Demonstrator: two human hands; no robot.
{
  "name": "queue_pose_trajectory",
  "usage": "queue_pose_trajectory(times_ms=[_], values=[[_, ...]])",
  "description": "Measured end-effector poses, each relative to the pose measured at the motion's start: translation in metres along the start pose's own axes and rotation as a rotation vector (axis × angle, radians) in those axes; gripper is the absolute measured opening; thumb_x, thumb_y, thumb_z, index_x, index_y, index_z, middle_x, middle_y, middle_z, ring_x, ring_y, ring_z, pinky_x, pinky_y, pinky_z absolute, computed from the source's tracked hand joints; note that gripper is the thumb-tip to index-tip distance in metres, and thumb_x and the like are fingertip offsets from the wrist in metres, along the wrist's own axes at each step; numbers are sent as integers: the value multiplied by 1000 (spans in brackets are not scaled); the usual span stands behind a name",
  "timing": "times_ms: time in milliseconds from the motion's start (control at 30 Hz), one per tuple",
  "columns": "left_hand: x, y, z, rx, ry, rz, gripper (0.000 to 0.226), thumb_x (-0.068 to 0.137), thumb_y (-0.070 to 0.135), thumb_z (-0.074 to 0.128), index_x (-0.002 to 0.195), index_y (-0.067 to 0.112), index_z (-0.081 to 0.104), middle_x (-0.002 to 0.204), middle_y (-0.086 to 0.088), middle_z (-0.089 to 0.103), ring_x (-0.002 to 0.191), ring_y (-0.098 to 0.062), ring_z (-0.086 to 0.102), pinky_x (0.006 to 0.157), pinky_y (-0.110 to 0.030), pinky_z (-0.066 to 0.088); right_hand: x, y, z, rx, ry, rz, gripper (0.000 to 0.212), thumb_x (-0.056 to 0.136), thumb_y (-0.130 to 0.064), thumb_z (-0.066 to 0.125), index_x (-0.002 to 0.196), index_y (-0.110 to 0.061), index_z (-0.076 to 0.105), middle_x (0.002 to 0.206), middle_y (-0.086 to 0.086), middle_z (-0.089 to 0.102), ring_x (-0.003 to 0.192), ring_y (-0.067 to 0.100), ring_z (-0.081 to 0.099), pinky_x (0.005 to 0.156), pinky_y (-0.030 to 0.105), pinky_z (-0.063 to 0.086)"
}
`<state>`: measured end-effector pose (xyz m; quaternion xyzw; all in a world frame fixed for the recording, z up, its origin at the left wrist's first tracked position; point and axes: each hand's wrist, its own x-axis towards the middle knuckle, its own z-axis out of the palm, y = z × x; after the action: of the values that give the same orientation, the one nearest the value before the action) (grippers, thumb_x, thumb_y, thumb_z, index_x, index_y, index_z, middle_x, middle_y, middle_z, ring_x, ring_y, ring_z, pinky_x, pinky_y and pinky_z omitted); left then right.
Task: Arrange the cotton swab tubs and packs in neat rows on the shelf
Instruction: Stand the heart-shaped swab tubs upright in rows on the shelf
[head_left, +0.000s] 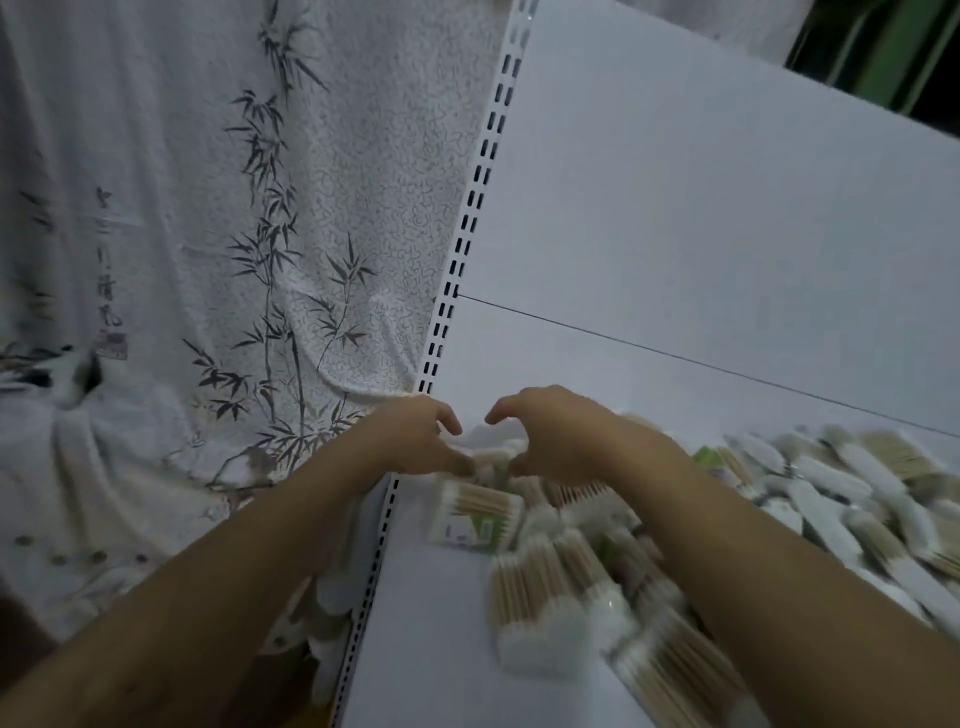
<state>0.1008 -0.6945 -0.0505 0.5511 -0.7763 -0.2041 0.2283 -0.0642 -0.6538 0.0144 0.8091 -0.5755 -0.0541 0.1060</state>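
My left hand (415, 441) and my right hand (550, 441) reach side by side to the back left corner of the white shelf (441, 623). Thumbs and fingers curve towards each other around a blurred cotton swab pack (485, 451), one hand at each end. Just in front lies a clear pack (475, 517) with wooden sticks and a green label. A loose heap of cotton swab packs (571, 597) fills the shelf from the middle to the right edge, under my right forearm. No tub can be told apart in the blur.
The shelf's white back panel (701, 234) rises behind the heap. A perforated upright (457, 270) bounds the shelf on the left. A white cloth with a bamboo print (208, 260) hangs left of it. The shelf's front left part is bare.
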Motion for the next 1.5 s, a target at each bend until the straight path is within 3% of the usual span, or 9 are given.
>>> queue_pose_trajectory(times_ms=[233,500,633,767,900,1133,1300,1400,1500], values=[[4,2,7,19,-61,9,56,70,47,82,119,24,65,112,4,63,95,-10,60,71,-21,44,5,15,5,31,-67,-58,59,88,-28,70,142,-26,45,144,-1,46,130,20,42,102,33,36],[5,2,4,111,-59,20,39,74,42,81,107,27,68,99,11,67,87,-6,63,77,-23,50,14,16,14,82,-77,-114,62,89,-32,68,145,-23,42,146,1,44,132,22,39,101,32,35],[11,2,11,89,-44,16,26,74,39,81,94,30,67,98,11,67,81,-4,61,69,-21,47,17,22,26,123,-105,-88,56,92,-34,64,143,-23,45,143,2,48,130,22,42,101,33,37],[13,-2,16,79,-5,9,19,79,34,74,92,25,63,97,6,66,87,-12,63,79,-34,54,25,23,33,114,-100,-85,54,92,-30,63,142,-21,45,143,3,49,130,22,44,102,33,38],[18,-7,3,45,79,12,16,83,36,66,90,22,61,93,3,65,85,-17,63,80,-41,55,34,25,35,105,-79,-63,59,88,-32,69,142,-20,46,142,4,49,130,24,44,103,33,37],[35,7,1,316,205,93,38,87,40,60,118,19,57,115,-3,62,97,-20,56,80,-32,48,39,40,37,124,-71,-17,45,94,-33,59,137,-20,52,138,4,53,125,22,47,100,28,37],[51,9,5,290,273,127,42,87,50,63,108,18,46,110,-5,53,92,-23,51,80,-38,47,48,44,37,141,-72,20,43,91,-34,60,133,-26,56,136,2,54,124,21,48,100,30,38],[48,7,5,226,252,154,50,84,53,66,118,19,50,115,-3,47,98,-23,50,84,-39,48,46,48,37,131,-70,13,44,92,-33,59,134,-26,54,136,2,54,124,21,48,100,29,38],[45,0,4,303,192,154,47,85,42,70,125,25,54,119,-2,47,102,-23,53,85,-37,48,46,48,42,130,-73,3,47,90,-34,62,135,-25,53,136,2,54,123,21,49,99,30,39]])
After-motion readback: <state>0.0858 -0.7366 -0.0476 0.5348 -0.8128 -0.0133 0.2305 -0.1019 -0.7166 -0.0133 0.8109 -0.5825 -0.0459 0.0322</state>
